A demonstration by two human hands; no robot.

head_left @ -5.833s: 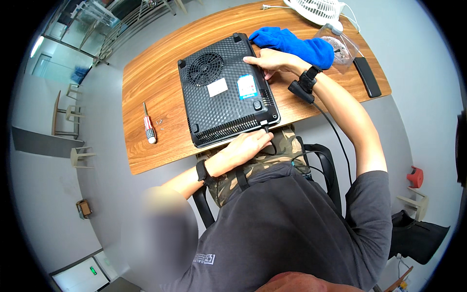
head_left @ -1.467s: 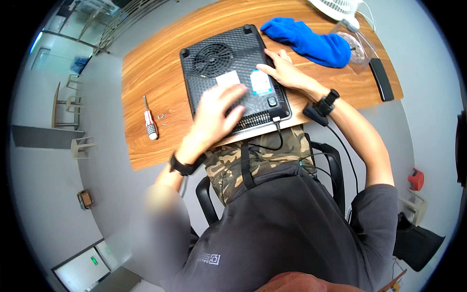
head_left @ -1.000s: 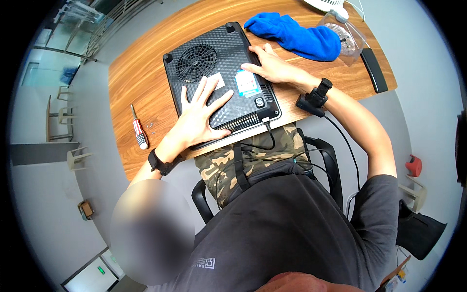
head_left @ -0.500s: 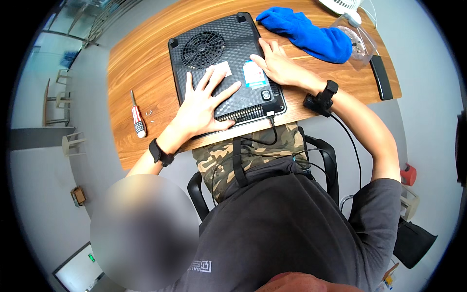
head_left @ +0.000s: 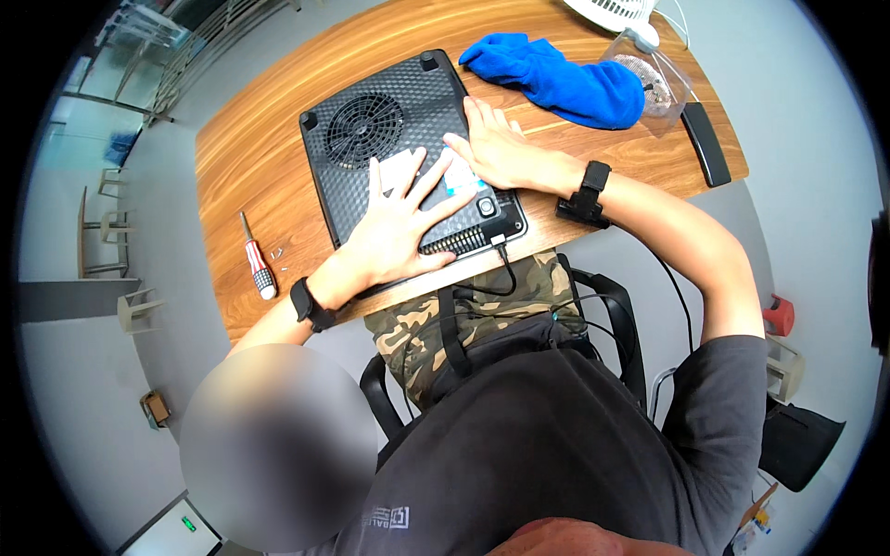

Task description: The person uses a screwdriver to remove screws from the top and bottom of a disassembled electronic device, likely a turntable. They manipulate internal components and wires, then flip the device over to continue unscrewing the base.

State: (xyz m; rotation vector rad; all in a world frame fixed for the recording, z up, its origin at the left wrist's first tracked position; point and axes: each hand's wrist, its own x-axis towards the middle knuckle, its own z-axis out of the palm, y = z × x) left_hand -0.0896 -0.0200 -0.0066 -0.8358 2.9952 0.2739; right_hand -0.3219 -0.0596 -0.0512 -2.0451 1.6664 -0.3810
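Black cooker (head_left: 399, 153) lies underside-up at the near edge of the wooden table (head_left: 250, 185), left hand (head_left: 394, 227) and right hand (head_left: 496, 153) both flat and open on its base, apparently steadying it; screwdriver (head_left: 257, 264) near left edge.

The white fan (head_left: 619, 11) beyond the blue cloth (head_left: 556, 82) is cut off by the picture's rim. Specks beside the screwdriver (head_left: 257, 265) are too small to identify. Both hands hide the labels beneath them.
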